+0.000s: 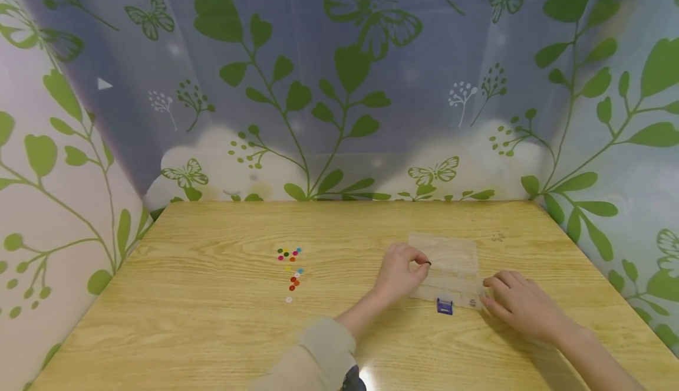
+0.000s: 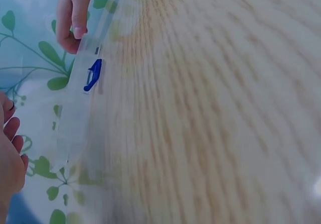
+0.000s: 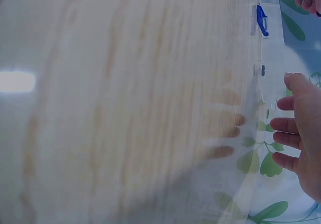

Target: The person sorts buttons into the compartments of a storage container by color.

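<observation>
My left hand (image 1: pixel 401 272) pinches a small dark disc (image 1: pixel 428 263) between thumb and fingertips, over the left part of a clear plastic box (image 1: pixel 448 261). A blue latch (image 1: pixel 445 306) sits at the box's near side; it also shows in the left wrist view, where the box wall (image 2: pixel 75 118) is see-through. My right hand (image 1: pixel 522 305) is at the box's right side with fingers loosely bent and nothing in them. In the right wrist view that hand (image 3: pixel 306 128) has its fingers spread near the box; I cannot tell whether they touch it.
Small round discs in several colours, among them a red disc (image 1: pixel 292 288) and a white disc (image 1: pixel 289 300), lie scattered on the left half of the wooden table (image 1: pixel 201 320). Behind and beside the table hangs a curtain (image 1: pixel 297 161) printed with green leaves and butterflies.
</observation>
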